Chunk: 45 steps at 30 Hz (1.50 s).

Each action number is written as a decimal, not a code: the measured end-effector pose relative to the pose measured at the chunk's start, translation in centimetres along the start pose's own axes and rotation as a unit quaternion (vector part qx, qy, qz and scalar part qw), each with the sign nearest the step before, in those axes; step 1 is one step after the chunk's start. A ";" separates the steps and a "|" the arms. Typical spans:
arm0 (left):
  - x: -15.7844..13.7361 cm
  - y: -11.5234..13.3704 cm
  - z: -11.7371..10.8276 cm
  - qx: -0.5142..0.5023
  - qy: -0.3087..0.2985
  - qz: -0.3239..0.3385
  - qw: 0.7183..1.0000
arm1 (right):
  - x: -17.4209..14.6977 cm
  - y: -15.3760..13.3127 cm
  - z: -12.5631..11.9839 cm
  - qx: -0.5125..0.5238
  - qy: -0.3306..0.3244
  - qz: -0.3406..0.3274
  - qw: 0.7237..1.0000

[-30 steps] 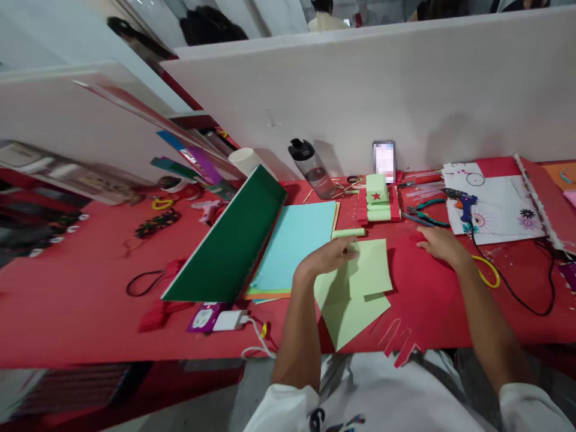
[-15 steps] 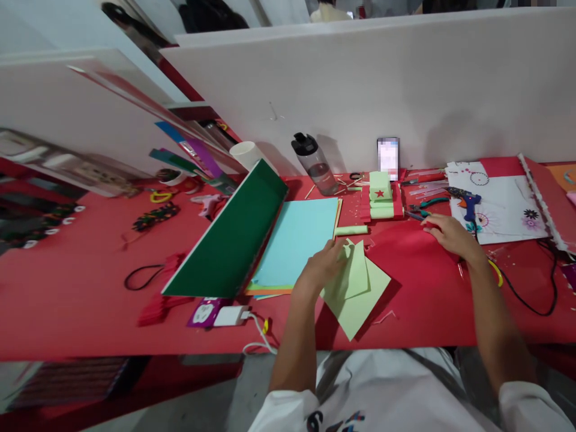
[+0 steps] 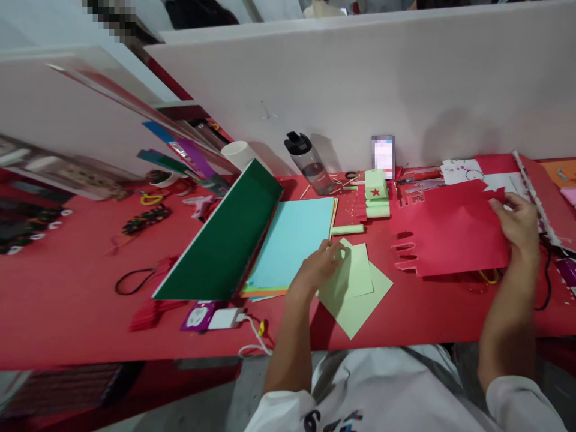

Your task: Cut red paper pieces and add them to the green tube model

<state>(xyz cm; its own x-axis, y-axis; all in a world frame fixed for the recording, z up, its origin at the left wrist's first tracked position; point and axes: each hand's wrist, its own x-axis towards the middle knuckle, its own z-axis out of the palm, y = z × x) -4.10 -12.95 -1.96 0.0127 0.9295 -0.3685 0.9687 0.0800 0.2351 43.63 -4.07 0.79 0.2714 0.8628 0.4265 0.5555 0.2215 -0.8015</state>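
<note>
Right hand (image 3: pixel 517 219) pinching red sheet (image 3: pixel 454 231) by its right edge, to the right of pale green sheets (image 3: pixel 360 285). Left hand (image 3: pixel 321 261) half-curled at those sheets; can't tell if gripping. Red sheet partly blocks yellow handle (image 3: pixel 490 276); green roll (image 3: pixel 347 230) near left fingertips.
</note>
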 end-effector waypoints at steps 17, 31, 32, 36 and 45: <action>0.9 1.3 -0.2 -0.365 0.017 0.174 0.914 | -2.7 -2.8 10.3 0.125 -0.305 0.021 0.944; 3.4 5.0 3.3 -0.223 0.035 0.186 0.956 | -6.0 -4.0 13.6 -0.076 -0.421 -0.120 0.896; 3.4 5.0 3.4 -0.223 0.037 0.180 0.957 | -6.0 -3.8 13.6 -0.080 -0.422 -0.121 0.895; 3.1 5.0 3.1 -0.207 0.026 0.181 0.961 | -5.8 -3.2 13.6 -0.097 -0.412 -0.140 0.895; 3.2 5.0 3.6 -0.201 0.002 0.202 0.959 | -6.4 -3.3 14.8 -0.143 -0.360 -0.231 0.893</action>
<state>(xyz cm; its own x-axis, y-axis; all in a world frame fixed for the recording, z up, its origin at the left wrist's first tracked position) 1.72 -10.84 -5.16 0.3641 0.9155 -0.1710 0.7110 -0.1546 0.6860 28.43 -3.60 -5.56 -0.5566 0.8005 0.2224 0.6830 0.5932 -0.4261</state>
